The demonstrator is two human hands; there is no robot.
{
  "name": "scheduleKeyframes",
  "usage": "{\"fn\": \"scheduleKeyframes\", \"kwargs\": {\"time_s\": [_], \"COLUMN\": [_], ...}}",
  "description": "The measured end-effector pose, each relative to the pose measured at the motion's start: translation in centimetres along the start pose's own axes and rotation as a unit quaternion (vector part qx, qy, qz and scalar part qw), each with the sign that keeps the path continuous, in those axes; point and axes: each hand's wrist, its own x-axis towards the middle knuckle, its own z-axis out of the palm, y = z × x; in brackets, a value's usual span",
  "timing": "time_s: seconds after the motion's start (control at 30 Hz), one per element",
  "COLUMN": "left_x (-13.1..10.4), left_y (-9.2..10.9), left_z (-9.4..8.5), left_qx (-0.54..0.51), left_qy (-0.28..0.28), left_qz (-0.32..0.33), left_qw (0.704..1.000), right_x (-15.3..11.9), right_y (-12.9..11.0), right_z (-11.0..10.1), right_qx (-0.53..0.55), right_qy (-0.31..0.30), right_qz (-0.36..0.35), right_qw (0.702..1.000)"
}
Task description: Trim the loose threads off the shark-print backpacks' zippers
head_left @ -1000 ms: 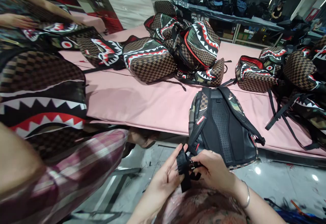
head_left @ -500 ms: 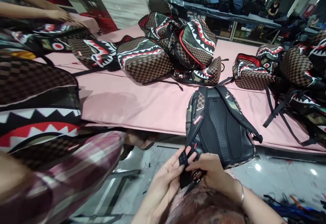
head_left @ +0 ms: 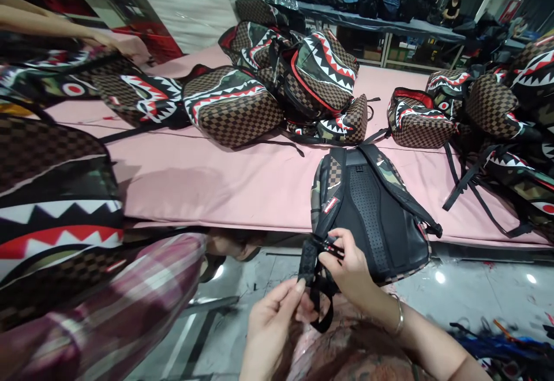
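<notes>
A backpack (head_left: 370, 213) lies at the near edge of the pink table, its black padded back and shoulder straps facing up. Just off its lower left corner, my left hand (head_left: 277, 312) pinches a black webbing strap (head_left: 308, 262) between thumb and fingers. Part of that strap hangs in a loop below the fingertips. My right hand (head_left: 348, 262) is closed round small black thread snips (head_left: 332, 247), partly hidden by the fingers. The snips' tip is close to the upper end of the strap; whether they touch cannot be made out.
Several checkered shark-mouth backpacks (head_left: 236, 107) are heaped along the pink table (head_left: 173, 190), with more at the right (head_left: 497, 107). At left, a person in plaid trousers (head_left: 142, 288) has a large backpack (head_left: 56, 213) close by. Another person's arm (head_left: 52, 23) reaches in at upper left.
My right hand has moved up with the snips, from below the strap to its upper end. My left hand has shifted lower on the strap, which is now stretched upward. The view has shifted slightly.
</notes>
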Motion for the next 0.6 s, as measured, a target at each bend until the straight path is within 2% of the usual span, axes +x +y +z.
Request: {"fn": "scheduleKeyframes", "kwargs": {"time_s": [0.1, 0.2, 0.43, 0.6], "left_x": [0.2, 0.2, 0.0, -0.7], "left_y": [0.1, 0.3, 0.4, 0.5], "left_z": [0.1, 0.2, 0.6, 0.4], "left_qx": [-0.021, -0.006, 0.076, 0.094], "left_qy": [0.049, 0.065, 0.020, 0.034], "left_qz": [-0.005, 0.000, 0.044, 0.073], "left_qw": [0.999, 0.998, 0.996, 0.992], "right_x": [-1.0, -1.7, -1.4, -1.0], "right_y": [-0.3, 0.0, 0.0, -0.4], "right_z": [-1.1, -1.9, -2.3, -2.5], "right_qx": [-0.133, -0.205, -0.236, -0.221], "right_qy": [-0.005, -0.035, -0.079, -0.102], "right_qz": [-0.125, -0.189, -0.223, -0.218], "right_qw": [0.983, 0.960, 0.943, 0.945]}}
